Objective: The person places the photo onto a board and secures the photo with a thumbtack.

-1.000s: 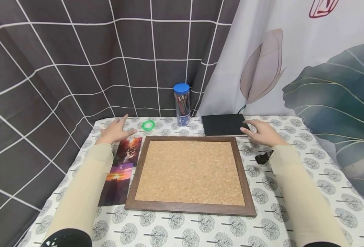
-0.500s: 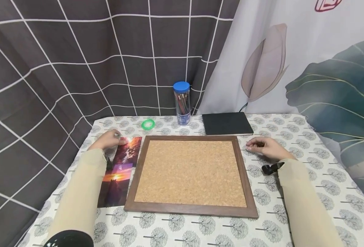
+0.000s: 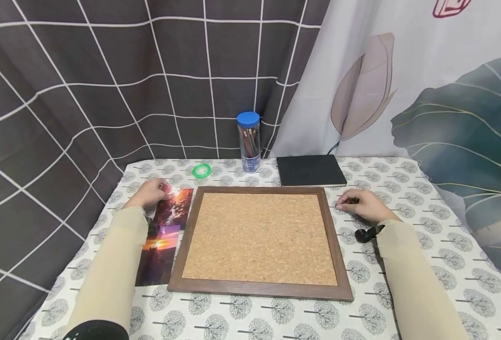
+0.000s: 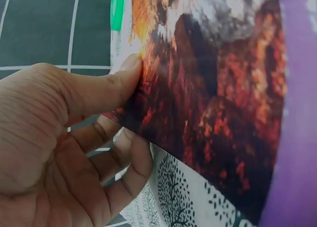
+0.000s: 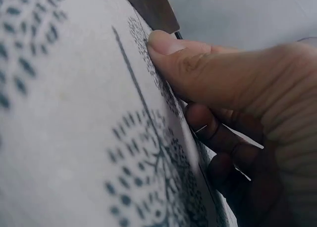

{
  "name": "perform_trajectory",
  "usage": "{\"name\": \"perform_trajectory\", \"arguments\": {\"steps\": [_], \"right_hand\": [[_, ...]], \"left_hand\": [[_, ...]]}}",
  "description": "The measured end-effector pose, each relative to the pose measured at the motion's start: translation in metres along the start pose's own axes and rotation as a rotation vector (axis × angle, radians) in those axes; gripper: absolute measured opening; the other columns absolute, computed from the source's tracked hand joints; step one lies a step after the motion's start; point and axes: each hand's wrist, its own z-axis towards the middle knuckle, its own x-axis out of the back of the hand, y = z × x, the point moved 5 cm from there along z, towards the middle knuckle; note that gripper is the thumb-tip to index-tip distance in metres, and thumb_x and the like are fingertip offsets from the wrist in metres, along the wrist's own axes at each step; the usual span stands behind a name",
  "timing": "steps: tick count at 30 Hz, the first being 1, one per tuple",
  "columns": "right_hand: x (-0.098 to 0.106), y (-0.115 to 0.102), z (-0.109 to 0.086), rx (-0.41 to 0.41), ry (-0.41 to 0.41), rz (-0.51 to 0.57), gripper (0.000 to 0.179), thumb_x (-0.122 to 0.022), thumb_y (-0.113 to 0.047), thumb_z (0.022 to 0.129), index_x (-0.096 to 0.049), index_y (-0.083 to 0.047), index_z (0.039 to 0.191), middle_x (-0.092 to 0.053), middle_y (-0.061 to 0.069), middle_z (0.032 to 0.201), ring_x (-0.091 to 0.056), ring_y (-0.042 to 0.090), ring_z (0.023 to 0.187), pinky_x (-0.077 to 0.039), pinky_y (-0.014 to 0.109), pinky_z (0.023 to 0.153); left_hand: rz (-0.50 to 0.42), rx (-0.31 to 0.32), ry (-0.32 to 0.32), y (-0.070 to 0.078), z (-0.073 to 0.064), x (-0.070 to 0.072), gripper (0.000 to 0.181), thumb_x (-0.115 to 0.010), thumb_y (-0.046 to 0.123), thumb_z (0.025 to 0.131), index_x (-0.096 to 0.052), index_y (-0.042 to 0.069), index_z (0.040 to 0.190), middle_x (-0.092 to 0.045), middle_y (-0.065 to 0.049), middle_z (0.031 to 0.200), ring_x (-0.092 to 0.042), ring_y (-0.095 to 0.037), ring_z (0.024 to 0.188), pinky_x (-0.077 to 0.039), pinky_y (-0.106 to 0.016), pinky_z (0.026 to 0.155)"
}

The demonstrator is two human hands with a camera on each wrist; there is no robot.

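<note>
My left hand [image 3: 150,193] pinches the far left edge of a glossy photo [image 3: 176,206] with a fiery red and orange scene. In the left wrist view the thumb lies on top of this print and the other fingers are curled beneath its lifted edge. Directly below it, a purple sunset photo [image 3: 161,250] lies on the tablecloth. A brown-framed cork board [image 3: 261,238] lies flat just right of both photos. Beyond its right side, my right hand [image 3: 366,206] rests on the cloth, fingers loosely curled and holding nothing.
Behind the board sit a green tape ring [image 3: 201,171], a clear tube of pencils with a blue lid [image 3: 249,141], and a black notebook [image 3: 311,170]. A dark grid curtain [image 3: 186,56] hangs along the back and left, a white curtain [image 3: 310,104] at the right.
The left hand has come down from above the photos and taken hold of the red one's edge. My right hand has drawn back from the notebook onto the cloth.
</note>
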Motion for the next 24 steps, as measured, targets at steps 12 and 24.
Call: {"name": "perform_trajectory", "arguments": {"steps": [12,24], "right_hand": [[-0.007,0.002,0.002,-0.04,0.008,-0.01,0.012,-0.074,-0.032,0.094,-0.075,-0.021,0.097,-0.069,-0.001,0.101,-0.062,0.017,0.088,-0.049,0.031,0.077],[-0.008,0.001,0.004,0.074,0.059,-0.043,0.003,-0.075,-0.026,0.092,-0.076,-0.024,0.093,-0.068,-0.002,0.103,-0.059,0.015,0.094,-0.047,0.03,0.08]], "left_hand": [[-0.119,-0.069,0.204,0.035,0.001,0.061,0.025,-0.072,0.019,0.095,-0.065,-0.001,0.109,-0.067,-0.018,0.098,-0.06,-0.012,0.068,-0.052,-0.028,0.063],[-0.519,-0.127,0.141,0.113,-0.013,-0.003,0.025,-0.071,0.014,0.093,-0.066,0.005,0.116,-0.069,-0.012,0.102,-0.067,-0.019,0.08,-0.058,-0.035,0.071]]}}
